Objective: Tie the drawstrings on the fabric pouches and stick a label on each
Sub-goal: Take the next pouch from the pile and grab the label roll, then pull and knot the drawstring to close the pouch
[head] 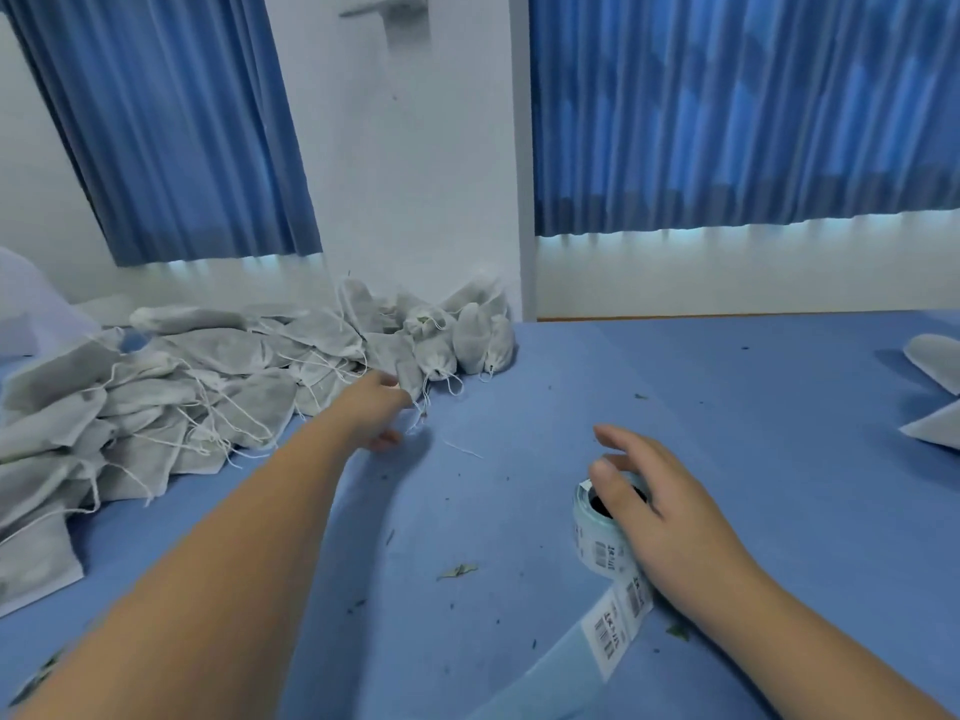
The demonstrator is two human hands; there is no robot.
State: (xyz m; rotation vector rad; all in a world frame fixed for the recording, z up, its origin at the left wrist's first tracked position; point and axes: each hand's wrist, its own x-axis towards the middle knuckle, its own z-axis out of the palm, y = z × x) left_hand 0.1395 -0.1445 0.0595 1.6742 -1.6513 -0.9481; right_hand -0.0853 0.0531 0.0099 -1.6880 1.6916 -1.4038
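Pouches [208, 397] lie heaped at the left centre of the blue table [727, 407]. Left hand [374, 407], spread open, touches a pouch [410, 379] at the heap's edge. Right hand [660, 506] rests with relaxed fingers on the label roll [597, 532], lower right.

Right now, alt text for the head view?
A person's left hand reaches a grey pouch at the edge of a pile on a blue table. The right hand rests on a label roll whose strip trails toward the camera.

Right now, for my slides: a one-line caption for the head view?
Left hand reaches a grey fabric drawstring pouch; right hand rests on a barcode-label roll.
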